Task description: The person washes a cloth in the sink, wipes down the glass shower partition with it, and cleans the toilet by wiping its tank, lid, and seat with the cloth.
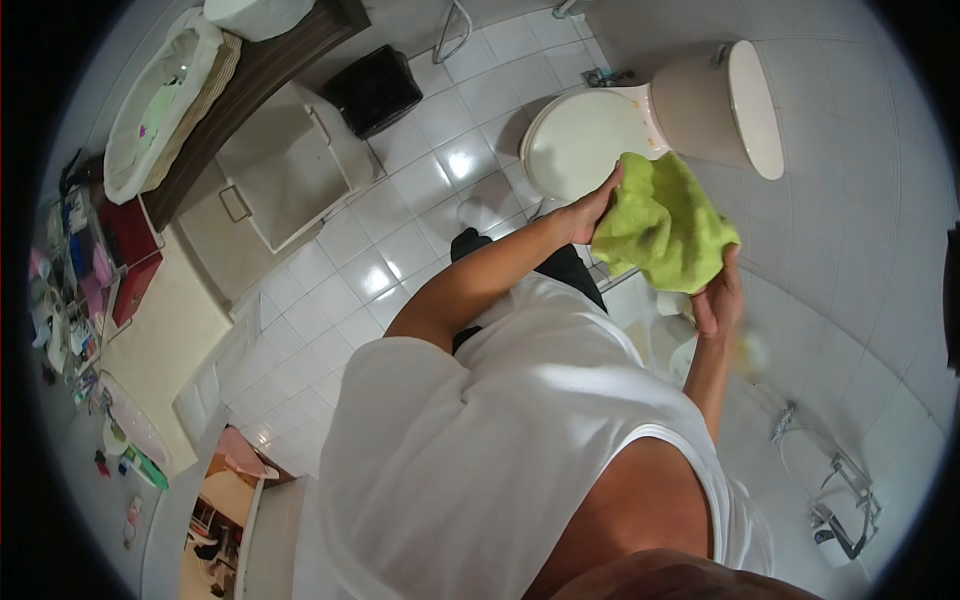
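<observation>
A yellow-green cloth (662, 225) is spread between my two hands, its surface creased, with a darker patch near the middle. My left hand (592, 212) grips the cloth's left edge; the fingers are partly hidden behind it. At the lower right edge, my right hand (722, 297) holds the cloth between thumb and fingers. Beyond the cloth stands a toilet with its pale lid (578, 140) down. The cloth's upper edge overlaps the view of the toilet rim near the tank (698, 105).
A black bin (372, 91) stands on the tiled floor (420, 190). To the left are a counter (165, 335) with many small items, a wicker basket (165, 110) and an open drawer-like compartment (285, 175). A shower fitting (845, 490) is at the lower right.
</observation>
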Demonstrator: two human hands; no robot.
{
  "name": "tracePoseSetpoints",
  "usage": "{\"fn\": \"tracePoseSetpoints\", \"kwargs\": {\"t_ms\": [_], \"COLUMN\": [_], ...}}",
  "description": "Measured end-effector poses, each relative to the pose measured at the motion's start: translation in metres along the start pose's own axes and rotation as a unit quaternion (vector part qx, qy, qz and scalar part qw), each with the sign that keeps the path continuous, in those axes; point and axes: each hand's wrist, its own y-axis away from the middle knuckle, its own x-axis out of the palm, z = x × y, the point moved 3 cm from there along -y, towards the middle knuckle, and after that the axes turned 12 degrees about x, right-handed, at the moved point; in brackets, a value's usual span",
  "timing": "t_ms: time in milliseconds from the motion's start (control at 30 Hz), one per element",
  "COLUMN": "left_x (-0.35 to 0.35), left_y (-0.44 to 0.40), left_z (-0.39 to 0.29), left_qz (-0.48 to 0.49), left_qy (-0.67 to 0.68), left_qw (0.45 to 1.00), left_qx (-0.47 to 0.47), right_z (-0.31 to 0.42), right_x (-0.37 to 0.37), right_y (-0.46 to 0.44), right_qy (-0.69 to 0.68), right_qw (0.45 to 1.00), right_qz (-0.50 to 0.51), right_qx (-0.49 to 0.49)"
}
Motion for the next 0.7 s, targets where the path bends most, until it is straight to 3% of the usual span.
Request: {"fn": "tracePoseSetpoints", "kwargs": {"t_ms": [67,167,267,367,467,700], "left_x": [0.003,0.012,0.017,0.022,0.038,0.043], "left_y": [0.000,0.006,0.006,0.005,0.006,-0.016], "left_z": [-0.009,-0.019,-0.015,-0.006,0.003,0.014], "left_qz": [0.004,-0.004,-0.001,-0.001,0.039,0.047], "left_qy": [0.016,0.016,-0.007,-0.037,-0.036,-0.073], "left_qw": [1.000,0.999,0.999,0.999,0.998,0.993], "left_qx": [0.020,0.035,0.044,0.014,-0.014,-0.085], "right_z": [-0.026,-0.062,-0.086,-0.085,-0.078,-0.077], "right_x": [-0.019,-0.068,-0.071,-0.039,-0.022,-0.051], "right_y": [-0.016,-0.028,-0.023,-0.014,-0.014,-0.022], "right_qy": [0.041,0.244,0.147,0.069,0.079,-0.008], "right_qw": [0.997,0.948,0.972,0.988,0.996,0.998], "right_qz": [-0.044,-0.197,-0.166,-0.132,-0.022,-0.045], "right_qx": [0.038,0.059,0.081,0.026,-0.034,0.034]}}
